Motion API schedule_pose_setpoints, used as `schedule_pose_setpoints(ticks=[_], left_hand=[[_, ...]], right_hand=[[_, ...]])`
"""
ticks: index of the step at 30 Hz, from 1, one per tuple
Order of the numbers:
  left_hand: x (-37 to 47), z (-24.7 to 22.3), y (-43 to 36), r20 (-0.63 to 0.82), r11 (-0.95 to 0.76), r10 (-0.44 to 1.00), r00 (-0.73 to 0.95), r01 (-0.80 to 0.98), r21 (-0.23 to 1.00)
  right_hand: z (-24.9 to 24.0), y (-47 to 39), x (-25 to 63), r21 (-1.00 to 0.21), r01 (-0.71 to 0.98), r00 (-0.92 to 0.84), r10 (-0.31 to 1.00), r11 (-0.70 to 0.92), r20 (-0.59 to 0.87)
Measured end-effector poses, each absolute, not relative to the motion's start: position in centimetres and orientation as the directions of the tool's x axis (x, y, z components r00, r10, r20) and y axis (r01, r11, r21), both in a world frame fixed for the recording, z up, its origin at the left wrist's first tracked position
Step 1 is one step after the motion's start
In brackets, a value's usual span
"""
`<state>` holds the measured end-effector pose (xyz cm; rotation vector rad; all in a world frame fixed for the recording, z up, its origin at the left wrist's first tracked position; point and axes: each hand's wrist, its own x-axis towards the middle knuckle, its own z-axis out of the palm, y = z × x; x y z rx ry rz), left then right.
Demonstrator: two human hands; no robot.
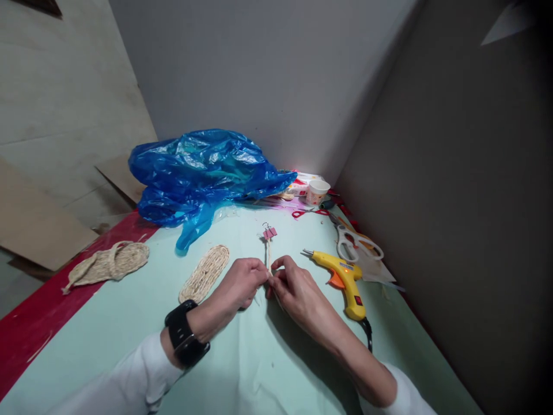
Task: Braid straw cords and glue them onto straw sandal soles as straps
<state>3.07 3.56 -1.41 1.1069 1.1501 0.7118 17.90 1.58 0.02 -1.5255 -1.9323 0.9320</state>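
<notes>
A pale straw cord runs towards me from a pink binder clip that grips its far end. My left hand, with a black watch on its wrist, pinches the cord's near end from the left. From the right, the fingers of my right hand close on the same spot, and the fingertips of both hands nearly meet. Thin loose strands show below the fingers. Left of my left hand lies an oval coiled straw sole. Farther left rests a woven straw slipper with a strap.
A yellow glue gun lies right of my right hand, its black cable trailing towards me. Beyond it are white-handled scissors and red-handled scissors. A paper cup and a crumpled blue plastic bag stand by the wall.
</notes>
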Motion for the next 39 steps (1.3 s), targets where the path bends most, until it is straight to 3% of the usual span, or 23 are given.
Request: schedule_pose_setpoints(ticks=[4, 8, 12, 18, 21, 25, 27, 30, 35, 39], left_hand=[[3.1, -1.7, 3.5, -0.318, 0.298, 0.914, 0.253, 0.113, 0.948], [2.9, -2.1, 3.3, -0.288, 0.272, 0.924, 0.249, 0.100, 0.957], [2.5, -2.1, 3.4, -0.337, 0.342, 0.885, 0.320, 0.042, 0.939], [2.0, -1.8, 3.4, -0.342, 0.390, 0.844, 0.414, -0.035, 0.920], [1.9, -1.8, 3.3, -0.335, 0.371, 0.857, 0.392, -0.017, 0.929], [2.2, -1.7, 3.2, -0.331, 0.342, 0.870, 0.364, 0.038, 0.939], [2.4, -1.5, 3.1, -0.327, 0.326, 0.874, 0.360, 0.067, 0.943], [2.6, -1.2, 3.1, -0.320, 0.296, 0.882, 0.347, 0.122, 0.947], [2.8, -0.9, 3.1, -0.273, 0.182, 0.911, 0.311, 0.290, 0.940], [2.9, -0.3, 2.8, -0.135, -0.017, 0.950, 0.282, 0.478, 0.878]], right_hand=[[1.2, 0.6, 17.7, -0.383, 0.907, -0.181, 0.983, 0.174, 0.019], [0.4, -0.8, 16.8, -0.126, 0.933, -0.300, 0.921, 0.338, 0.247], [-0.8, -1.8, 15.7, -0.048, 0.907, -0.383, 0.865, 0.419, 0.326], [-1.1, -1.7, 15.1, 0.008, 0.896, -0.429, 0.862, 0.444, 0.270], [-0.5, -1.1, 15.8, -0.087, 0.875, -0.445, 0.861, 0.477, 0.244], [0.7, 0.3, 17.3, -0.382, 0.863, -0.236, 0.933, 0.330, 0.272], [1.0, 0.9, 17.8, -0.568, 0.786, -0.167, 0.968, 0.246, 0.188], [0.4, 1.7, 18.0, -0.801, 0.582, -0.246, 0.969, 0.140, -0.009], [-1.4, 2.7, 17.8, -0.884, 0.461, -0.251, 0.967, 0.080, -0.044], [-2.0, 2.8, 17.8, -0.904, 0.425, -0.197, 0.979, 0.045, -0.044]])
